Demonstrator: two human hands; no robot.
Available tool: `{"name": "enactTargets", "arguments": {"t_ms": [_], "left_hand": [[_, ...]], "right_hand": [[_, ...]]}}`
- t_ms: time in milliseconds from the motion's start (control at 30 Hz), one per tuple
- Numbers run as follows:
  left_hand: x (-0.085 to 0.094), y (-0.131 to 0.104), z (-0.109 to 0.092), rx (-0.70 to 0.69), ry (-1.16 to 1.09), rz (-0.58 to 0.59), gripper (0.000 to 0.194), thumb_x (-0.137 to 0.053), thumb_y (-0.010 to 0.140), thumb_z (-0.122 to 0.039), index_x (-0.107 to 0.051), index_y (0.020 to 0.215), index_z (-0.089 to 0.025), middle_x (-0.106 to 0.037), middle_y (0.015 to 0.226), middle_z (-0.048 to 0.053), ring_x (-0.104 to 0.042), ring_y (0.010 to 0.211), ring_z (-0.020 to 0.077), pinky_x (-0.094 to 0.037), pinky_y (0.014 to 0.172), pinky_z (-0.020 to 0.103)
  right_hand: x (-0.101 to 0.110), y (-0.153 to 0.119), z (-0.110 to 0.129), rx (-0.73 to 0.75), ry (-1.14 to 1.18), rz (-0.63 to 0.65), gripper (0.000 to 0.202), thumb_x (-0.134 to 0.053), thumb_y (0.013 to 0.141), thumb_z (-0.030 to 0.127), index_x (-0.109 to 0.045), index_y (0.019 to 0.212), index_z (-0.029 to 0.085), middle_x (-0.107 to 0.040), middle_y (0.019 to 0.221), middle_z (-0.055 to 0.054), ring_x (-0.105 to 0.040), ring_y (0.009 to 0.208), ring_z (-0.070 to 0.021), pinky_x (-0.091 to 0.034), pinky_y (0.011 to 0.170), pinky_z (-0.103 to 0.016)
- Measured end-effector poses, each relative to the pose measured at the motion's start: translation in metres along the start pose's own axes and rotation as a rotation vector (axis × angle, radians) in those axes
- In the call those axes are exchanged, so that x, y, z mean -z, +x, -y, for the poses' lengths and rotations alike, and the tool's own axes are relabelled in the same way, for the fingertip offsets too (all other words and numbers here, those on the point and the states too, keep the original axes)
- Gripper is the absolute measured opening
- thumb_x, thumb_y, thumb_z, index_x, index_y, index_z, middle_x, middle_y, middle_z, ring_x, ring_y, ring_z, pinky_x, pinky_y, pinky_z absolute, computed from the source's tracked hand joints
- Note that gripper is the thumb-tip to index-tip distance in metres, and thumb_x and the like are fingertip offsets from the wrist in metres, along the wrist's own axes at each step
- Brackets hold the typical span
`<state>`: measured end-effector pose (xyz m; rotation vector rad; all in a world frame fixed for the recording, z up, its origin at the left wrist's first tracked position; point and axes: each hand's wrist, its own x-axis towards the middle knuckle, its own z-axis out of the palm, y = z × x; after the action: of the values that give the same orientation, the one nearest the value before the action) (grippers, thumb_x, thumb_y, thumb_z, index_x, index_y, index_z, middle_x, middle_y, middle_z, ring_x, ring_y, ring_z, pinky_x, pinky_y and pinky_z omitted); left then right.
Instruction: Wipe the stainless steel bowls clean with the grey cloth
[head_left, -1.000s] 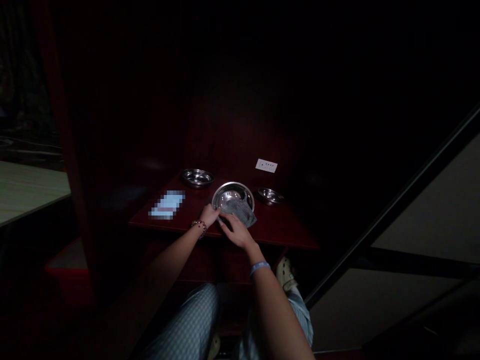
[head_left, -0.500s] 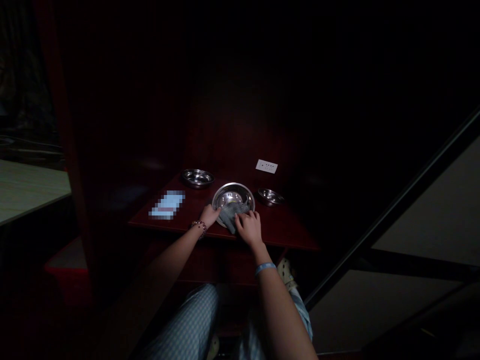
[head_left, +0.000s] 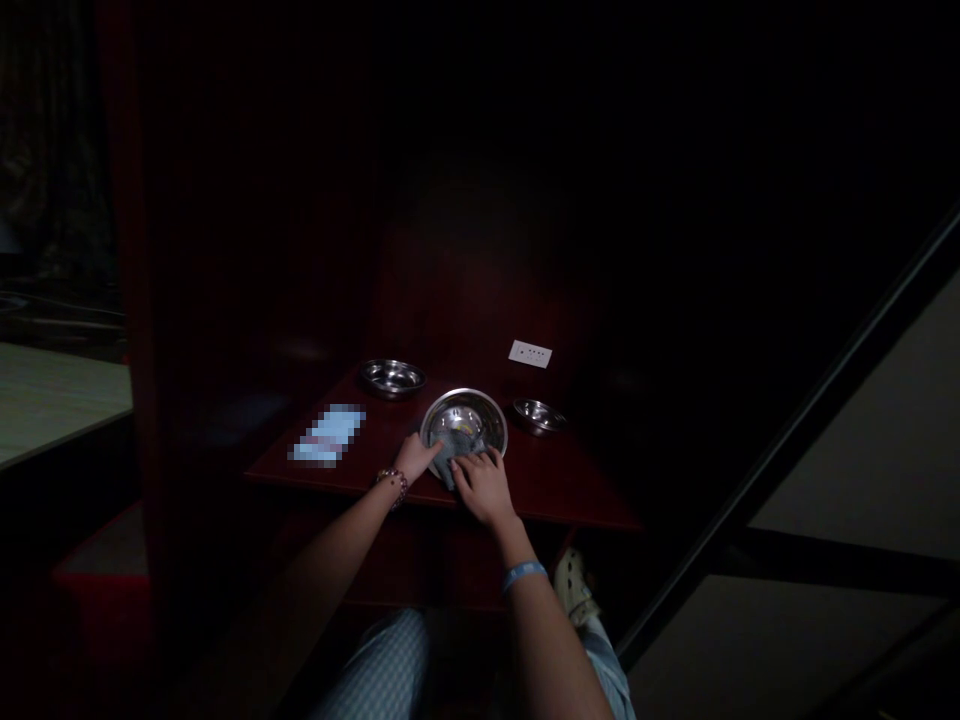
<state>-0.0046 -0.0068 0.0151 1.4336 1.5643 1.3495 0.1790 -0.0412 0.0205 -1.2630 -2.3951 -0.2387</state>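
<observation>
A shiny steel bowl (head_left: 491,414) rests near the front edge of the dark red table. My left hand (head_left: 417,460) is closed on its near left rim, thumb on the inner side. Inside the bowl, a grey cloth (head_left: 450,447) lies bunched against the near wall, part of it hanging over the rim. My right hand (head_left: 484,486) presses on this cloth with bent fingers, closed over it. A small yellowish patch shows on the bowl's bottom beyond the cloth.
A second steel bowl (head_left: 392,378) stands at the back left and a smaller one (head_left: 539,416) at the right. A pixelated bright rectangle (head_left: 328,436) lies on the table (head_left: 570,492) at left. A white socket plate (head_left: 530,354) is on the back panel.
My right hand has slid left and toward me with the cloth inside the bowl. The left hand stays at the rim. The whole scene sits lower in view.
</observation>
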Motion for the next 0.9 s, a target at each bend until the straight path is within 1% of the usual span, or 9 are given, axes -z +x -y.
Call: {"name": "enactTargets", "arguments": {"t_ms": [67,167,233,300,433,533,600,767,900], "left_hand": [[-0.002,0.001,0.003,-0.026,-0.025,0.014,0.014,-0.074,0.089,-0.024,-0.083,0.096,-0.016,-0.088,0.111,0.018,-0.083,0.118,0.0312,-0.063,0.095,0.031],[-0.005,0.002,0.005,-0.037,-0.069,0.011,0.014,-0.077,0.087,-0.031,-0.081,0.093,-0.018,-0.088,0.111,0.017,-0.083,0.119,0.0312,-0.062,0.095,0.028],[-0.005,0.002,0.006,-0.033,-0.104,0.011,0.018,-0.079,0.087,-0.036,-0.081,0.092,-0.019,-0.088,0.111,0.018,-0.083,0.119,0.0319,-0.062,0.094,0.028],[-0.005,0.002,0.006,-0.036,-0.138,0.02,0.022,-0.078,0.086,-0.04,-0.08,0.092,-0.019,-0.088,0.112,0.018,-0.082,0.12,0.0322,-0.061,0.097,0.029],[-0.004,0.004,0.009,-0.038,-0.192,0.057,0.038,-0.074,0.087,-0.056,-0.08,0.09,-0.019,-0.088,0.113,0.018,-0.082,0.12,0.0328,-0.061,0.102,0.032],[-0.004,0.005,0.011,-0.018,-0.235,0.049,0.057,-0.071,0.085,-0.073,-0.08,0.093,-0.017,-0.087,0.116,0.02,-0.082,0.12,0.0332,-0.06,0.104,0.033],[-0.004,0.005,0.013,-0.009,-0.244,0.053,0.065,-0.068,0.084,-0.08,-0.081,0.094,-0.017,-0.087,0.117,0.02,-0.082,0.119,0.0331,-0.06,0.104,0.033],[-0.002,0.002,0.011,-0.028,-0.27,0.076,0.071,-0.066,0.082,-0.085,-0.083,0.098,-0.017,-0.087,0.117,0.018,-0.082,0.12,0.0319,-0.06,0.105,0.033],[-0.001,-0.001,0.006,-0.04,-0.264,0.079,0.074,-0.069,0.078,-0.088,-0.083,0.096,-0.017,-0.088,0.112,0.018,-0.081,0.12,0.0328,-0.06,0.103,0.033]], "right_hand": [[-0.005,-0.001,0.0,0.024,-0.004,-0.001,0.043,-0.042,0.119,0.038,-0.082,0.132,0.026,-0.084,0.127,-0.009,-0.072,0.123,-0.0265,-0.036,0.128,-0.052],[-0.009,-0.001,0.001,0.026,-0.03,-0.011,0.043,-0.043,0.119,0.039,-0.08,0.137,0.027,-0.082,0.129,-0.01,-0.071,0.125,-0.0268,-0.037,0.129,-0.052],[-0.01,0.0,0.003,0.021,-0.037,-0.014,0.043,-0.042,0.119,0.039,-0.079,0.138,0.027,-0.081,0.13,-0.01,-0.07,0.126,-0.0271,-0.037,0.129,-0.053],[-0.011,0.0,0.005,0.024,-0.034,-0.006,0.045,-0.041,0.12,0.039,-0.078,0.14,0.026,-0.08,0.134,-0.011,-0.069,0.128,-0.0281,-0.041,0.127,-0.052],[-0.013,0.001,0.01,0.057,-0.006,0.002,0.05,-0.039,0.119,0.04,-0.072,0.151,0.019,-0.072,0.152,-0.014,-0.065,0.138,-0.0305,-0.05,0.119,-0.048],[-0.016,0.001,0.012,0.08,0.022,-0.022,0.052,-0.039,0.12,0.041,-0.066,0.158,0.019,-0.068,0.16,-0.014,-0.062,0.145,-0.0301,-0.049,0.123,-0.047],[-0.016,0.001,0.014,0.083,0.036,-0.026,0.054,-0.039,0.119,0.042,-0.062,0.163,0.019,-0.065,0.163,-0.013,-0.06,0.149,-0.0298,-0.048,0.126,-0.048],[-0.016,0.001,0.016,0.083,0.054,-0.002,0.057,-0.038,0.119,0.043,-0.057,0.167,0.017,-0.062,0.167,-0.013,-0.058,0.154,-0.029,-0.046,0.129,-0.047],[-0.019,0.002,0.015,0.071,0.043,-0.017,0.055,-0.038,0.119,0.042,-0.058,0.167,0.022,-0.062,0.167,-0.01,-0.058,0.154,-0.0288,-0.042,0.133,-0.05]]}}
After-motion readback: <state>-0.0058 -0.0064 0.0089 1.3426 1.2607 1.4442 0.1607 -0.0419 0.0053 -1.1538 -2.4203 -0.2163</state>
